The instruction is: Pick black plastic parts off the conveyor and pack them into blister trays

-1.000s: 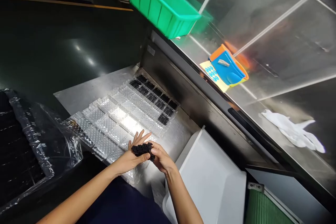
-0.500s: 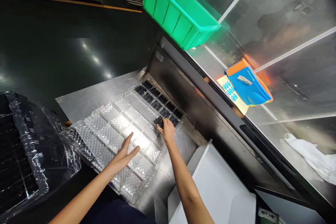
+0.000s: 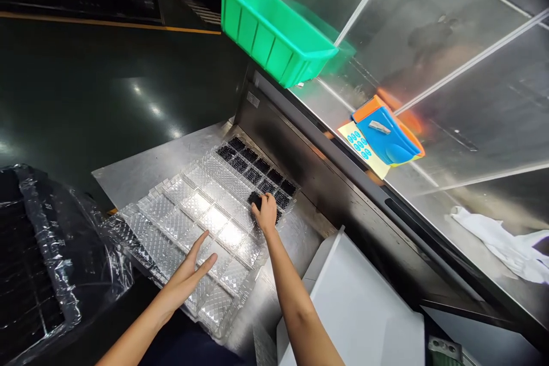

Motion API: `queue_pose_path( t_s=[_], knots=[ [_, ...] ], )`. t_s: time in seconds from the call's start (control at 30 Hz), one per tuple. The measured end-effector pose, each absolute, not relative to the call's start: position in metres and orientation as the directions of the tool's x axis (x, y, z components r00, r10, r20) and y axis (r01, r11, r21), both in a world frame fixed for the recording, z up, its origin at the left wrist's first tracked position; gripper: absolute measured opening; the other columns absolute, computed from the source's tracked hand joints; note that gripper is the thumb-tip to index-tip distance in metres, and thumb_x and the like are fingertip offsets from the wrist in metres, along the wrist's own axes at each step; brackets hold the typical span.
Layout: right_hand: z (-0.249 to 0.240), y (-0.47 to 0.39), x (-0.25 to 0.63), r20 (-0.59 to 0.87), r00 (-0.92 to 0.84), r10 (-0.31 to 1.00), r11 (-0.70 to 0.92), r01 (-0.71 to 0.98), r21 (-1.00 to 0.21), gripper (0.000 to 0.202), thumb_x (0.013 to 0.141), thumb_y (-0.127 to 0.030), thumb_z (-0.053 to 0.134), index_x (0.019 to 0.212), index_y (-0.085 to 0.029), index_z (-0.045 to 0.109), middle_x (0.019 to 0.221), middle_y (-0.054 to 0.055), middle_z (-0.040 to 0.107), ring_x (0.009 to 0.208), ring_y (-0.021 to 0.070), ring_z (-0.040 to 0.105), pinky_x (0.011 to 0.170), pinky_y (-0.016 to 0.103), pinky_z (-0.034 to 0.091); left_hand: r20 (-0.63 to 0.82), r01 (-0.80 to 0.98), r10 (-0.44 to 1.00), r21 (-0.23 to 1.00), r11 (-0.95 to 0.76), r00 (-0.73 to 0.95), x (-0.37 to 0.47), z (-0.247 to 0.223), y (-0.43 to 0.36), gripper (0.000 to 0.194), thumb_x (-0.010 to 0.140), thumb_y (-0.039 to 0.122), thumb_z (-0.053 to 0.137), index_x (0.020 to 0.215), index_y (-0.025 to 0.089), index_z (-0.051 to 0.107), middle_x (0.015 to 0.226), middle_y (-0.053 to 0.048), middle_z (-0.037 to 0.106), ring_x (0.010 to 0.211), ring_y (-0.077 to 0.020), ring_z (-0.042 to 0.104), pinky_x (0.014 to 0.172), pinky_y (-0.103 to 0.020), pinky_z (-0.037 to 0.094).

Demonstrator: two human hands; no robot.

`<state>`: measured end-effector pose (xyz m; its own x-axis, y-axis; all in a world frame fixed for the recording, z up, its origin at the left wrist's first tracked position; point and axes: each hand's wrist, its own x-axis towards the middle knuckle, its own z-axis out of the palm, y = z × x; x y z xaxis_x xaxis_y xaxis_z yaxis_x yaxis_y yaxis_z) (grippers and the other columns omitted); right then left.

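A clear plastic tray (image 3: 201,206) with textured compartments lies on the metal table. Black parts (image 3: 253,176) fill several compartments along its far right side; their kind is too small to make out. My right hand (image 3: 265,211) pinches a black rectangular piece (image 3: 254,199) at the near end of those rows, its fingers partly covering the compartment below. Over the bare near part of the tray hovers my left hand (image 3: 189,271), thumb and fingers apart, with nothing in it.
A grey-white bin (image 3: 355,297) stands right of the table (image 3: 128,160). On the raised metal ledge are a green crate (image 3: 274,40), a blue and orange pouch (image 3: 388,134), a yellow sticker sheet (image 3: 360,146) and a white cloth (image 3: 501,246). Plastic-wrapped black trays (image 3: 34,257) sit at left.
My right hand has lifted a black piece slightly, tilting it up from its row. My left hand stays open, a little lower left. The view has shifted somewhat.
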<state>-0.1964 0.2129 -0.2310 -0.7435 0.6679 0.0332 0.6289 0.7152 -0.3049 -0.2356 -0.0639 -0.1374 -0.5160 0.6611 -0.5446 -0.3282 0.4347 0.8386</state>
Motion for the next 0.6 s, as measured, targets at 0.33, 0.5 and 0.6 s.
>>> queue_pose_path(
  t_s=[0.33, 0.5, 0.6],
  knots=[
    [-0.211, 0.217, -0.198, -0.009, -0.764, 0.645, 0.745, 0.632, -0.212, 0.030, 0.096, -0.033, 0.056, 0.120, -0.017, 0.058, 0.126, 0.009, 0.057, 0.114, 0.0243, 0.056, 0.097, 0.047, 0.046, -0.169, 0.355, 0.827, 0.844, 0.403, -0.536, -0.249, -0.146, -0.019, 0.048, 0.096, 0.049, 0.037, 0.135, 0.024, 0.050, 0.142, -0.010, 0.053, 0.133, -0.0295, 0.046, 0.106, -0.042, 0.043],
    [-0.202, 0.242, -0.212, -0.107, -0.801, 0.588, 0.795, 0.598, -0.103, 0.025, 0.095, -0.032, 0.058, 0.114, -0.016, 0.061, 0.118, 0.008, 0.061, 0.107, 0.0220, 0.060, 0.092, 0.044, 0.050, -0.046, 0.578, 0.872, 0.731, 0.361, -0.487, -0.297, -0.168, 0.076, 0.030, 0.095, 0.029, 0.052, 0.122, 0.018, 0.060, 0.129, -0.011, 0.059, 0.123, -0.0288, 0.051, 0.104, -0.051, 0.041],
    [-0.194, 0.253, -0.222, -0.172, -0.836, 0.520, 0.843, 0.536, -0.054, 0.025, 0.095, -0.031, 0.058, 0.115, -0.016, 0.061, 0.119, 0.008, 0.061, 0.106, 0.0218, 0.061, 0.092, 0.044, 0.051, -0.031, 0.661, 0.881, 0.649, 0.377, -0.472, -0.316, -0.184, 0.119, 0.030, 0.092, 0.032, 0.059, 0.120, 0.019, 0.059, 0.129, -0.010, 0.058, 0.116, -0.0277, 0.056, 0.098, -0.053, 0.046]
  ],
)
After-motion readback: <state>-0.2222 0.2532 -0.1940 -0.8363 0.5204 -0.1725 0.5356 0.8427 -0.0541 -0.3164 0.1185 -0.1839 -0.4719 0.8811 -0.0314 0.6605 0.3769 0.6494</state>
